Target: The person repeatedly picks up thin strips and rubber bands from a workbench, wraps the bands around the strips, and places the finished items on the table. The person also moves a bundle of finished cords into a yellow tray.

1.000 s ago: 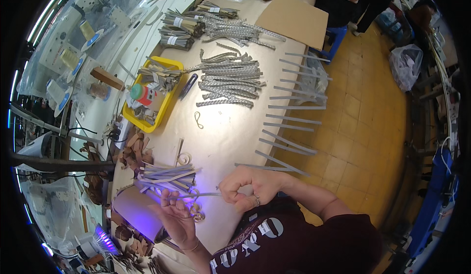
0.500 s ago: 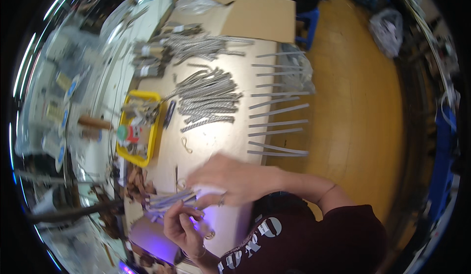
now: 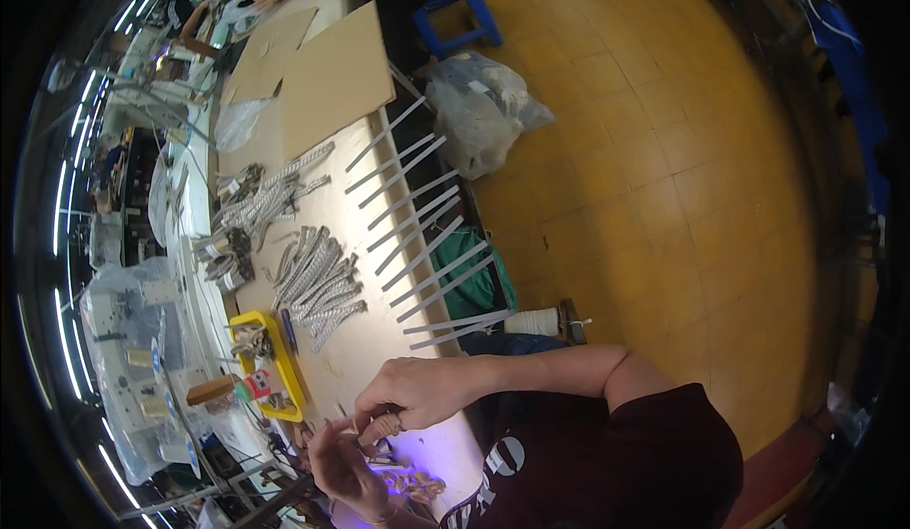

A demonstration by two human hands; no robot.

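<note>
My right hand reaches in over the near end of the table, its fingers bent and closed together. Its fingertips meet those of my left hand, which is also curled. Whatever is pinched between them is too small or hidden to make out. Under and beside the hands lie some short pale strips and a small heap of tan loops, lit by purple light. My hands partly cover the strips.
Several grey strips overhang the table's right edge. Braided grey cords lie mid-table, beside a blue pen-like tool and a yellow basket with a green-capped bottle. Beyond are cardboard, a plastic bag and a blue stool.
The view has swung toward the right and farther along the table. My right hand has come down to my left, and their fingertips now meet.
</note>
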